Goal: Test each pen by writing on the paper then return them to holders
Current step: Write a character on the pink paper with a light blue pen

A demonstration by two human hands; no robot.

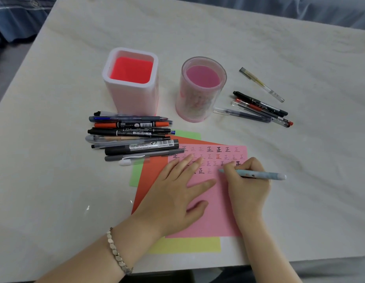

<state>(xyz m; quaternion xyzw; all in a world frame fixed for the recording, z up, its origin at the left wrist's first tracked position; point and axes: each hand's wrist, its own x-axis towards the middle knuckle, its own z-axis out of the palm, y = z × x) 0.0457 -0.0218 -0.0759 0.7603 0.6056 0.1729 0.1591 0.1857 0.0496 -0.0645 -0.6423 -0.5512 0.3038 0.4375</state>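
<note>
— Near the front edge of the pale marbled table [55, 160], on the pink paper sheet [214, 211]: testing the light blue plastic pen [259, 175] now?

— Yes. Pinched low on the barrel by the curled fingers of the right hand [247, 180], tip down on the fourth row of marks, just right of the last faint one.

— And the left hand [177, 193]?

— Flat, fingers spread, pressing on the pink sheet and holding nothing. Worth keeping that way, to stop the sheet sliding over the orange paper sheet [151, 174] underneath.

— How to write the mark well?

— Copy the same small character as the others, in the bare spot beside the last one, never over it. Press lightly and go slowly enough to judge the ink. Probably wise to keep the heel of the writing hand off the row above.

— Then where with the pen?

— Into the white square holder with the red floor [134, 99] or the clear round holder with the pink floor [198, 103], both toward the middle of the table, with no pens showing in either. Cannot tell which.

— Anything to avoid?

— Mixing it into the heap of mixed pens [132, 137] touching the sheets' left side, or the smaller group of pens [261, 109] right of the round holder.
</note>
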